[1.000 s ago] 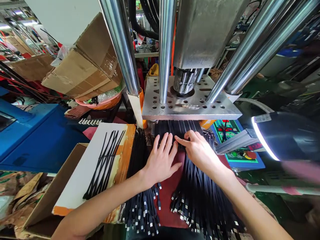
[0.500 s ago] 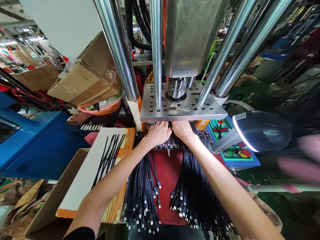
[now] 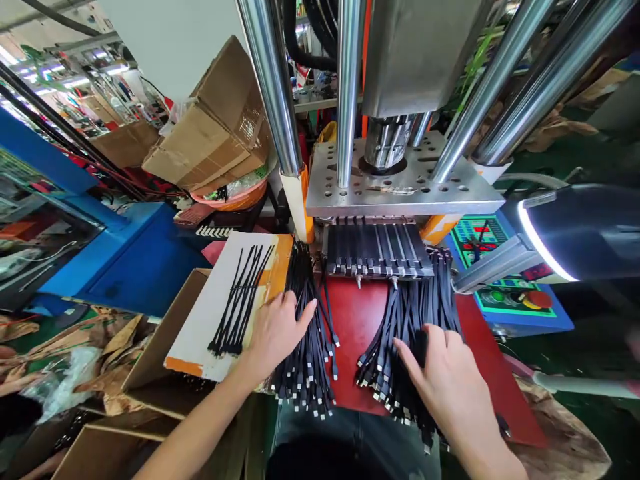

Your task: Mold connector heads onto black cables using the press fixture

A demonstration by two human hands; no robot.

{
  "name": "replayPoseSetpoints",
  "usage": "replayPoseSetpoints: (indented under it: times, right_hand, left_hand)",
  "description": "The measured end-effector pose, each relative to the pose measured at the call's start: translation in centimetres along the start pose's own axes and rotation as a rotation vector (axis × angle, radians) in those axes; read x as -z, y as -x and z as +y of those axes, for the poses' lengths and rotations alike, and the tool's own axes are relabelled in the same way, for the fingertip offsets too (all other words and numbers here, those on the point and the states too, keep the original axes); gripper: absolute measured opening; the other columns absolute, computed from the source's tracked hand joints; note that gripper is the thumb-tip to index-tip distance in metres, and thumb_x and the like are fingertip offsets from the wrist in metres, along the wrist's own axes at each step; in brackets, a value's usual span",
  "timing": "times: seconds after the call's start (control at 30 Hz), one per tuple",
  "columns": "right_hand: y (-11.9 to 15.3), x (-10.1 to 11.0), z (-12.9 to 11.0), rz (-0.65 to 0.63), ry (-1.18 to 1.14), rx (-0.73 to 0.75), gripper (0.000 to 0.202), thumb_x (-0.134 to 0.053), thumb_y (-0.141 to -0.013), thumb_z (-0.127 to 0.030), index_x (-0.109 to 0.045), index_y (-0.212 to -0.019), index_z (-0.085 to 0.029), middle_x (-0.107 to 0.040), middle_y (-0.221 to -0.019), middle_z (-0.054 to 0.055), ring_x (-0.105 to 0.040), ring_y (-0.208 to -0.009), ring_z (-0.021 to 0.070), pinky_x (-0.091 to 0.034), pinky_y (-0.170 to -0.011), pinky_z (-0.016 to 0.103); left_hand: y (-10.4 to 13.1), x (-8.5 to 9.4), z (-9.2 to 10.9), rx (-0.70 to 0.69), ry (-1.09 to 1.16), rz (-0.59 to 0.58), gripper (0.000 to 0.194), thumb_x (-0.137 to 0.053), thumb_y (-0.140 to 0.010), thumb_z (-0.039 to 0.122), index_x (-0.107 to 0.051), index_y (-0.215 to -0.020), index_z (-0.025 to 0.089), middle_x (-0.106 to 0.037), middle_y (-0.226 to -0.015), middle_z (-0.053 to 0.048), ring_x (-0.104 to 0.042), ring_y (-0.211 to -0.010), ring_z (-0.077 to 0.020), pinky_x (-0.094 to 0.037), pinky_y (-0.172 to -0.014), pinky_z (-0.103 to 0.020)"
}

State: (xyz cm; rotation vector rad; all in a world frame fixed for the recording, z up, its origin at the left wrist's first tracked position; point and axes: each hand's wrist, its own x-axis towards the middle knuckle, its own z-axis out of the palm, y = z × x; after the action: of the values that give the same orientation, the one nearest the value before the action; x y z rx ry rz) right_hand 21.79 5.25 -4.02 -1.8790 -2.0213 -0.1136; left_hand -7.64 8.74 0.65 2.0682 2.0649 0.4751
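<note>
My left hand (image 3: 281,328) is at the right edge of a white board (image 3: 200,320), beside the left bunch of black USB cables (image 3: 310,373). Its thumb stands apart from the fingers, and I see nothing held. Over the right bunch of black cables (image 3: 387,363) is my right hand (image 3: 450,370), thumb and fingers apart; dark cables show between them, and the curled fingertips are partly hidden. Ahead of both hands, a metal mould (image 3: 380,270) holds a row of black cables with their plugs at its front edge. Several thin black cables (image 3: 245,293) lie on the white board.
A thick steel plate (image 3: 405,203) on shiny columns (image 3: 273,87) hangs above the mould. To the right are a lamp (image 3: 575,233) and a control panel with a red button (image 3: 537,300). An open carton (image 3: 160,353) stands at left. The worktop (image 3: 350,310) is red.
Both hands have come back from under the steel plate toward me and spread apart, each to a cable bunch. The mould with its row of cables is now uncovered. My view has shifted left.
</note>
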Motion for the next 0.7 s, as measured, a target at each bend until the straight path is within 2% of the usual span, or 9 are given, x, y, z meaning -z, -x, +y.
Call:
replayPoseSetpoints:
  times: [0.07, 0.17, 0.27, 0.37, 0.43, 0.53, 0.6, 0.7]
  right_hand:
    - [2.0, -0.9, 0.0, -0.047, 0.133, -0.057, 0.057, -0.030, -0.110, -0.059, -0.065, -0.099, -0.016, -0.059, -0.086, 0.015, -0.057, -0.077, 0.0325, -0.045, -0.067, 0.042]
    - [1.9, -1.7, -0.1, -0.031, 0.102, -0.095, 0.059, -0.023, -0.111, -0.056, -0.062, -0.086, -0.020, -0.058, -0.085, 0.014, -0.056, -0.078, 0.0312, -0.046, -0.072, 0.042]
    - [0.9, -1.5, 0.5, 0.010, -0.055, -0.165, 0.066, -0.023, -0.109, -0.064, -0.066, -0.082, -0.021, -0.061, -0.089, 0.014, -0.058, -0.080, 0.0309, -0.046, -0.070, 0.041]
    - [0.7, 0.1, 1.3, 0.035, -0.294, -0.274, 0.065, -0.038, -0.103, -0.074, -0.071, -0.083, -0.022, -0.066, -0.086, 0.011, -0.063, -0.074, 0.0274, -0.046, -0.065, 0.038]
    - [1.3, 1.8, 1.2, 0.013, -0.517, -0.306, 0.056, -0.052, -0.100, -0.072, -0.071, -0.081, -0.022, -0.067, -0.079, 0.006, -0.062, -0.065, 0.0226, -0.046, -0.061, 0.034]
    - [3.0, 4.4, -0.9, -0.151, -0.848, -0.191, 0.041, -0.058, -0.105, -0.054, -0.066, -0.080, -0.023, -0.060, -0.067, -0.001, -0.056, -0.056, 0.0160, -0.043, -0.053, 0.027]
    - [4.1, 5.4, -3.0, -0.280, -0.977, -0.081, 0.036, -0.055, -0.108, -0.044, -0.062, -0.080, -0.023, -0.057, -0.066, -0.002, -0.053, -0.055, 0.0138, -0.041, -0.051, 0.024]
    - [5.5, 5.6, -5.7, -0.383, -1.044, 0.022, 0.037, -0.051, -0.111, -0.038, -0.054, -0.076, -0.023, -0.052, -0.064, -0.004, -0.048, -0.055, 0.0122, -0.039, -0.053, 0.023]
  left_hand:
    - [1.7, -0.9, -1.2, 0.097, 0.067, -0.096, 0.024, -0.064, -0.099, 0.033, -0.059, -0.078, 0.022, -0.069, -0.081, -0.006, -0.068, -0.077, -0.0242, -0.051, -0.074, -0.034]
    - [1.6, -1.7, -1.6, 0.141, 0.163, -0.104, 0.024, -0.060, -0.096, 0.027, -0.057, -0.073, 0.022, -0.067, -0.086, -0.006, -0.066, -0.080, -0.0232, -0.050, -0.077, -0.034]
    - [0.8, -1.0, -1.4, 0.167, 0.295, -0.102, 0.028, -0.057, -0.096, 0.033, -0.055, -0.071, 0.022, -0.064, -0.081, -0.004, -0.065, -0.077, -0.0213, -0.050, -0.074, -0.033]
    - [1.2, 0.5, -0.8, 0.156, 0.503, -0.195, 0.034, -0.055, -0.096, 0.045, -0.056, -0.072, 0.021, -0.057, -0.067, 0.002, -0.058, -0.061, -0.0154, -0.048, -0.062, -0.027]
    - [2.1, 1.2, 0.4, 0.188, 0.785, -0.323, 0.041, -0.060, -0.093, 0.057, -0.058, -0.073, 0.020, -0.053, -0.062, 0.004, -0.050, -0.051, -0.0109, -0.042, -0.052, -0.023]
    - [4.0, 1.1, 3.4, 0.246, 1.185, -0.503, 0.054, -0.070, -0.086, 0.070, -0.058, -0.073, 0.019, -0.055, -0.061, 0.004, -0.043, -0.043, -0.0066, -0.034, -0.043, -0.020]
    - [5.3, 0.4, 5.5, 0.243, 1.275, -0.541, 0.061, -0.070, -0.086, 0.077, -0.059, -0.074, 0.018, -0.056, -0.057, 0.004, -0.043, -0.040, -0.0063, -0.033, -0.041, -0.019]
    - [6.5, -0.7, 7.8, 0.239, 1.347, -0.517, 0.068, -0.068, -0.083, 0.085, -0.062, -0.080, 0.018, -0.052, -0.052, 0.005, -0.043, -0.039, -0.0069, -0.034, -0.041, -0.018]
